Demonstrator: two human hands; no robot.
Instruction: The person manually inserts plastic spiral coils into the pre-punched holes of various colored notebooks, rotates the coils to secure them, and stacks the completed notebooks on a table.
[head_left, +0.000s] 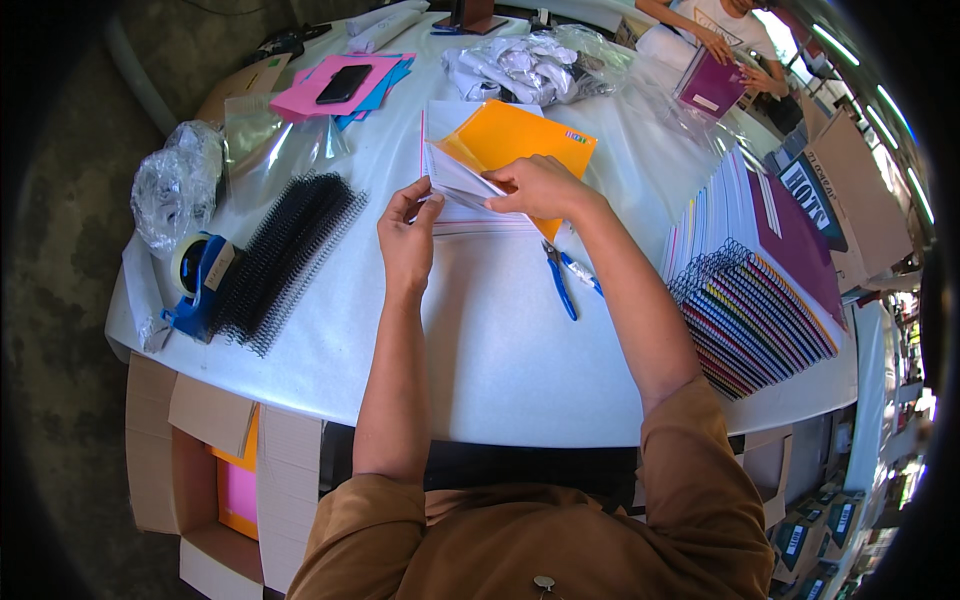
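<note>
In front of me lies a notebook with loose white pages (464, 184) and an orange cover (545, 138). The pages are partly lifted and bent. My left hand (410, 225) pinches at their left edge, thumb against fingers. Across the sheets, my right hand (540, 188) grips the lifted pages between thumb and fingers. Just below the notebook, on the table, rest pliers with blue handles (562, 285) and a second small blue-and-white tool (580, 270) beside them.
Black binding coils (285, 255) lie left, beside a blue tape dispenser (207, 270). Spiral notebooks (765, 310) are stacked right. Farther back are a phone (343, 84) on coloured sheets and crumpled plastic (525, 65). An open carton (150, 440) stands below left. Another person holds a purple notebook (710, 85).
</note>
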